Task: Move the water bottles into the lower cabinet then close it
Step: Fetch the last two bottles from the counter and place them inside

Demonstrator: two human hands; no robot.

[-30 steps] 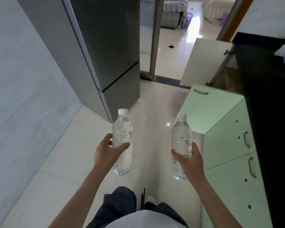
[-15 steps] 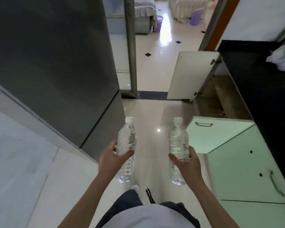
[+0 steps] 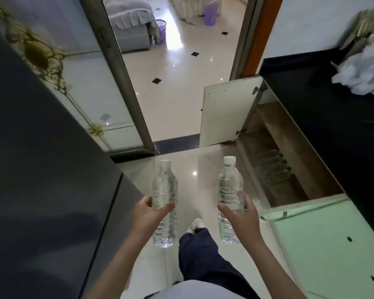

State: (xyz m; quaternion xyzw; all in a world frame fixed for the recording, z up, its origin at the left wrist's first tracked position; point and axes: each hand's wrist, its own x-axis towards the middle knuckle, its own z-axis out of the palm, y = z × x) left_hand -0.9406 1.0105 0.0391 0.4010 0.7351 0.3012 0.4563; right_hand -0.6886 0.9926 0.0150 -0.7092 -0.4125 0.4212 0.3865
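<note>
- Curled round the middle of a clear water bottle point(image 3: 165, 186), the left grip point(image 3: 148, 214) holds it upright, thumb across the near side and white cap on top.
- The right grip point(image 3: 241, 216) is wrapped the same way round a second water bottle point(image 3: 230, 184), thumb on one side and fingers on the other; this one is upright too.
- Both bottles are in the air above the pale tiled floor point(image 3: 181, 117), side by side and apart from each other.
- Between and below them are a leg in dark trousers point(image 3: 199, 255) and a pale shoe point(image 3: 193, 225) on the floor.
- Just right of the second bottle, the lower cabinet point(image 3: 298, 169) stands open, its white door point(image 3: 222, 113) swung out toward the doorway.
- Dim ribbed shapes lie inside the cabinet, too blurred to tell what they are.
- Nearer, a pale green door point(image 3: 324, 238) also stands open.
- A black tabletop point(image 3: 311, 117) runs above the cabinet, with a crumpled white bag point(image 3: 363, 74) at its far end.
- A dark grey fridge point(image 3: 41, 169) fills the left side.
</note>
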